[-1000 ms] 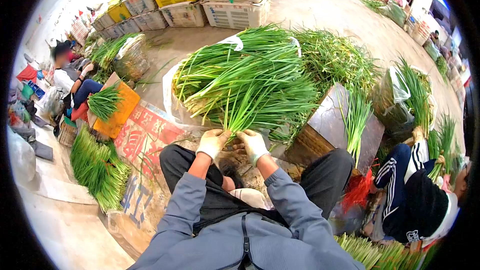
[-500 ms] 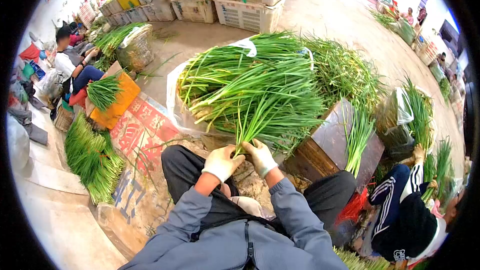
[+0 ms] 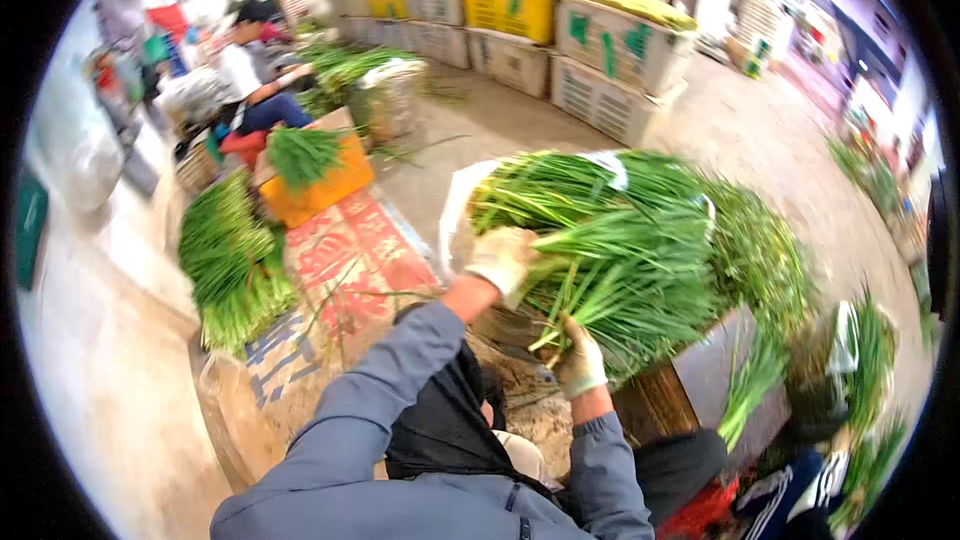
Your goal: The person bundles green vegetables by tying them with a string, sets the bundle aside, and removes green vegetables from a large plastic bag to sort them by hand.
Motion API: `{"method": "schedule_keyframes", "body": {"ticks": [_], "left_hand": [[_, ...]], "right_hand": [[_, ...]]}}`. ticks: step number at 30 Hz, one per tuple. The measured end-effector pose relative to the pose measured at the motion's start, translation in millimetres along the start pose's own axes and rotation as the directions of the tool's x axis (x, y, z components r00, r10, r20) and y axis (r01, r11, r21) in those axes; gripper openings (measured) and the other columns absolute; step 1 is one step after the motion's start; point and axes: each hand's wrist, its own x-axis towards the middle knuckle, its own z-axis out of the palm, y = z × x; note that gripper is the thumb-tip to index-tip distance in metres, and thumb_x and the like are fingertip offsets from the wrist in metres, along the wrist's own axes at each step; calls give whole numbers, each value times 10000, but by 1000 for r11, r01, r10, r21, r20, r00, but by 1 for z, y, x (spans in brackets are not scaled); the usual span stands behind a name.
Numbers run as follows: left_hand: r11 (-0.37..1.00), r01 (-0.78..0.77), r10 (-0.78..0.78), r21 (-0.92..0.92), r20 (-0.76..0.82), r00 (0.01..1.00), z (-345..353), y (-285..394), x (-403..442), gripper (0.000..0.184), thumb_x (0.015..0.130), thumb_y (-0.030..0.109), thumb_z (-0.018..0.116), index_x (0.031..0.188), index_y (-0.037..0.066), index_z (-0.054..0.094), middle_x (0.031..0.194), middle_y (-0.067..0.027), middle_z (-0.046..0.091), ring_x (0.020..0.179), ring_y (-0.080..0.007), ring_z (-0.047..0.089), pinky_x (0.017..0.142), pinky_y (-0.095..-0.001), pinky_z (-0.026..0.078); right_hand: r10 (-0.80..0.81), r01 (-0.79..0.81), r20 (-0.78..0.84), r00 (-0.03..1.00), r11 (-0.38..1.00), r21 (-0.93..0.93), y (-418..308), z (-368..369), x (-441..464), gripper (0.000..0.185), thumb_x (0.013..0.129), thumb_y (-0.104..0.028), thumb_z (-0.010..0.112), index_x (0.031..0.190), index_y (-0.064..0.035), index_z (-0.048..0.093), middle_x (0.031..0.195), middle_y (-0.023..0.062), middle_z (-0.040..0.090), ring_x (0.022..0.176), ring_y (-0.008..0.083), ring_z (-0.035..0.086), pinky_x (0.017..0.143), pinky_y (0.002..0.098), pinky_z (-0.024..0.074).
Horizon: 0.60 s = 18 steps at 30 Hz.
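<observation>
A large heap of garlic chives (image 3: 640, 270) lies in a white plastic-lined container (image 3: 458, 205) in front of me. Both my hands wear pale gloves. My left hand (image 3: 503, 258) is at the heap's near left side, its fingers closed round the stem ends of some chives; the fingertips are partly hidden. Lower and to the right, my right hand (image 3: 581, 358) pinches a small bunch of chives (image 3: 562, 325), stem ends pointing down left and leaves running up over the heap.
On my right, a small bundle of chives (image 3: 752, 390) lies on a dark-topped box (image 3: 705, 365). Stacked chives (image 3: 230, 270) lie at left by an orange board (image 3: 320, 185), where a person (image 3: 250, 90) sits. Crates (image 3: 615, 45) stand behind. Another person's striped sleeve (image 3: 820, 485) shows at lower right.
My hands were together on one small bunch. My left hand has moved forward to the heap, while my right keeps the bunch. The view has swung, shifting the scene right and down.
</observation>
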Motion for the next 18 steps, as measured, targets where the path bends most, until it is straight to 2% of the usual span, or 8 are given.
{"method": "schedule_keyframes", "body": {"ticks": [2, 4, 9, 11, 12, 14, 17, 18], "left_hand": [[982, -179, 187, 61, -176, 967, 28, -11, -13, 273, 952, 310, 549, 906, 90, 703, 802, -164, 676, 750, -330, 670, 704, -454, 547], [975, 50, -47, -215, 16, 999, 19, 15, -44, 231, 975, 261, 529, 996, 77, 667, 958, -156, 672, 852, -313, 663, 752, -429, 551], [982, -69, 83, -177, 72, 994, 60, 24, -87, 308, 877, 184, 580, 1153, 64, 642, 1033, -149, 674, 947, -351, 664, 867, -400, 540], [927, -311, 283, -212, -154, 947, 73, 11, -99, 331, 872, 177, 581, 1178, 68, 646, 1070, -148, 684, 983, -343, 663, 890, -396, 537], [899, -316, 312, -302, -63, 948, 59, 8, -102, 304, 876, 205, 602, 1131, 59, 678, 1084, -147, 697, 999, -320, 669, 912, -376, 531], [743, -58, 170, -667, 104, 980, 44, -5, -109, 257, 907, 268, 617, 1048, 87, 731, 999, -136, 721, 953, -281, 689, 875, -358, 542], [913, -13, -70, -409, -187, 980, 4, -13, -104, 281, 926, 335, 628, 1059, 109, 727, 1004, -133, 726, 915, -292, 702, 822, -369, 551], [820, 79, -196, -567, -149, 969, 8, -19, -98, 320, 935, 385, 605, 1021, 106, 737, 962, -137, 727, 897, -297, 702, 814, -380, 554]], "right_hand": [[13, -10, -90, 996, 999, 40, 4, 6, 6, 331, 989, -288, 594, 1235, -67, 576, 1014, 91, 666, 824, 233, 656, 634, 380, 556], [4, -4, -42, 999, 1000, 7, 14, 1, 19, 368, 987, -340, 597, 1238, -72, 570, 1098, 93, 667, 912, 256, 671, 729, 417, 582], [51, -60, -79, 996, 991, -119, 20, 19, 33, 391, 982, -313, 599, 1243, -24, 563, 1125, 135, 665, 985, 299, 667, 834, 452, 573], [15, -28, -84, 996, 987, -160, 30, 4, 53, 348, 974, -271, 596, 1213, -18, 581, 1106, 133, 670, 965, 293, 671, 817, 442, 578], [-31, 10, -104, 994, 980, -197, 31, -9, 55, 307, 966, -229, 593, 1183, -12, 598, 1087, 130, 676, 946, 286, 674, 800, 432, 583], [20, -29, -142, 990, 998, -62, 30, -17, 48, 209, 941, -147, 582, 1089, -3, 612, 972, 139, 670, 834, 283, 682, 725, 441, 594], [-98, 84, -160, 982, 992, -91, 23, -7, 25, 197, 920, -117, 624, 1071, 7, 602, 902, 111, 667, 776, 257, 676, 680, 419, 587], [-167, 143, -207, 964, 981, -128, 25, -10, 24, 210, 907, -105, 647, 1076, 11, 603, 896, 102, 669, 766, 247, 673, 672, 407, 583]]}}
